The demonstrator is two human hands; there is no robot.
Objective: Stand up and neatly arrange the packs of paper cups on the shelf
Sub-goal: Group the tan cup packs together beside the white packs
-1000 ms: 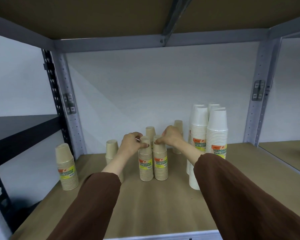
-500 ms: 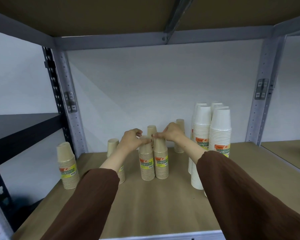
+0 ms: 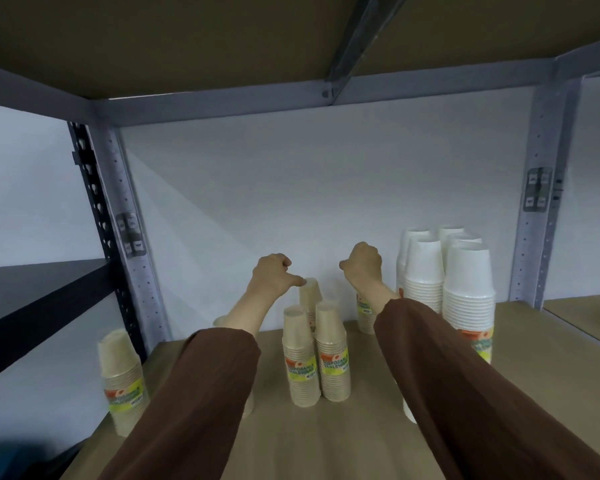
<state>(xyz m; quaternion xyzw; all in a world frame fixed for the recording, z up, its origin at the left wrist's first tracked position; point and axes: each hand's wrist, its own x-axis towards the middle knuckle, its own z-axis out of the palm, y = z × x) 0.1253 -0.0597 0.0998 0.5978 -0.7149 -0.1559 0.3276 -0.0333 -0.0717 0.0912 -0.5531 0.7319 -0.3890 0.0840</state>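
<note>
Fingers [image 3: 282, 262] of left hand [image 3: 272, 280] curled in, thumb stuck out, tip at the top of a tan paper-cup pack at the rear [image 3: 310, 294]. Touching or just beside, cannot tell; nothing gripped. Right hand [image 3: 362, 263] raised beside it, fingers [image 3: 347, 265] curled into a loose fist, holding nothing. Both hands are up off the brown board shelf [image 3: 326, 445], apart from each other.

In front of the rear pack: two tan paper-cup packs with yellow-green labels [image 3: 300, 355], upright, touching side by side. Further back, a tan labelled pack [image 3: 363, 318], upright, partly hidden by the right forearm. Far left: tan pack near the post [image 3: 123, 372], upright, well apart from the middle group. A half-hidden tan pack [image 3: 219, 322] sits behind the left brown sleeve [image 3: 194, 393]. Tall white paper-cup stacks [image 3: 468, 299] cluster at right, upright, lower part covered by the right brown sleeve [image 3: 482, 410].

Grey perforated metal posts [image 3: 132, 244] at the back corners, white wall [image 3: 291, 185] behind. Brown underside of upper shelf [image 3: 153, 39] overhead. Black shelf [image 3: 32, 292] on the neighbouring unit to the left.
</note>
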